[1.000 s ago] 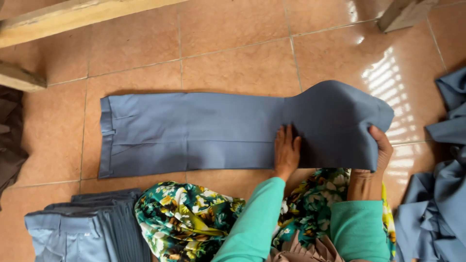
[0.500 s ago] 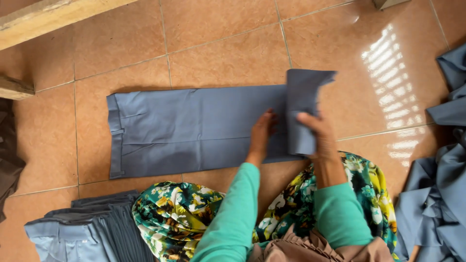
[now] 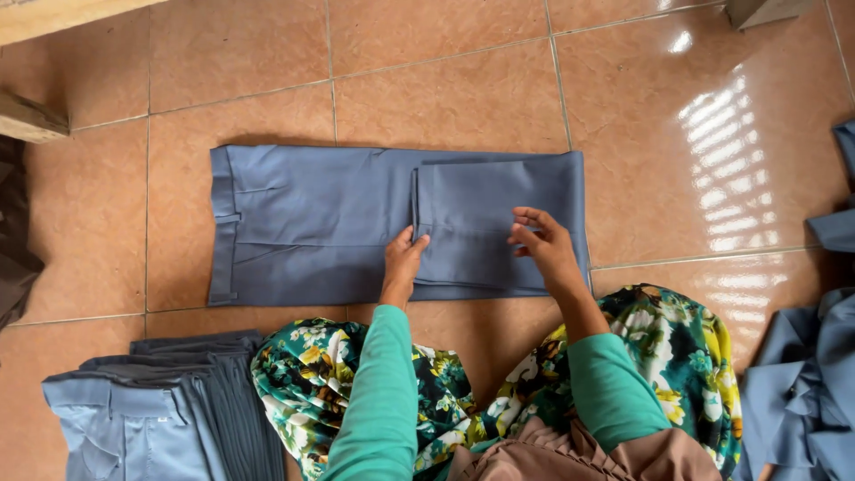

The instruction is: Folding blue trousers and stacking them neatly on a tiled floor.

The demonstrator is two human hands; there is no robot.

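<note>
A pair of grey-blue trousers (image 3: 312, 223) lies flat on the tiled floor, waistband at the left. Its leg end is folded back over itself into a flap (image 3: 490, 205) on the right half. My left hand (image 3: 403, 263) rests on the near left edge of that flap, fingers pressing down. My right hand (image 3: 543, 245) lies on the flap's near right part, fingers spread and touching the cloth. Both arms wear green sleeves. Neither hand grips anything.
A stack of folded grey-blue trousers (image 3: 151, 410) sits at the lower left beside my flowered skirt (image 3: 445, 392). Loose blue garments (image 3: 806, 392) are heaped at the right edge. A dark cloth (image 3: 13, 232) lies at the far left, wooden beams (image 3: 36, 116) at the upper left.
My right hand carried the trouser leg end from the right over to the left and laid it flat on the trousers. Both hands now press on the folded flap.
</note>
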